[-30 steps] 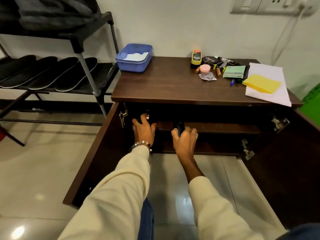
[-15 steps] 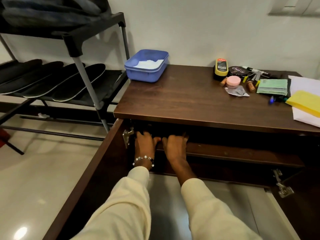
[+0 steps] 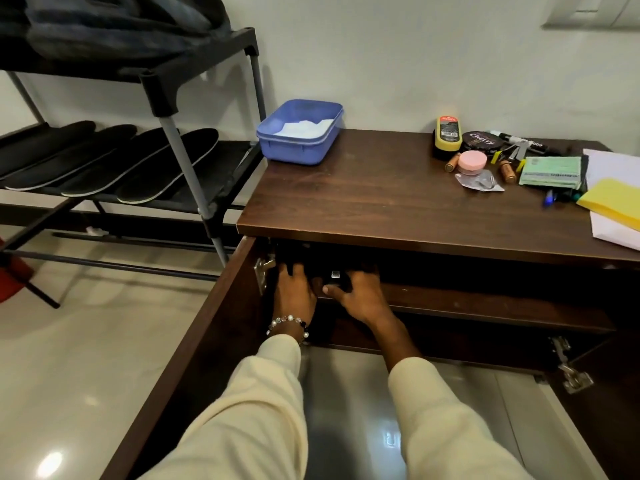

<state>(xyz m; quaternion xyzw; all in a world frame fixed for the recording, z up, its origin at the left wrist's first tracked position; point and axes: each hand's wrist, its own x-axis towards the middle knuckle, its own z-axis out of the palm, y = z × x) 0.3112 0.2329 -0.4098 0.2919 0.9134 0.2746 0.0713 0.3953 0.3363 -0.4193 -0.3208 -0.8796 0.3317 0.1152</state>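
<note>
Both my hands reach into the dark upper shelf [image 3: 485,306] of an open brown cabinet under the tabletop [image 3: 381,202]. My right hand [image 3: 360,296] grips a small black object with a white label [image 3: 335,275], thumb at its left side. Close to its left is my left hand [image 3: 294,296], with a bead bracelet on the wrist, beside the door hinge. Its fingers point into the shadow and the tips are hidden, so what they touch is unclear.
The left cabinet door [image 3: 207,341] stands open beside my left arm; the right door's hinge [image 3: 571,375] shows low right. On the tabletop sit a blue tub [image 3: 298,143], a pink jar [image 3: 472,161], a green pad [image 3: 550,172] and yellow paper [image 3: 613,199]. A black shoe rack [image 3: 194,161] stands left.
My hands have gone deeper into the shelf and shifted left. The right hand has turned, and the labelled black object now shows in its grip. The camera moved closer.
</note>
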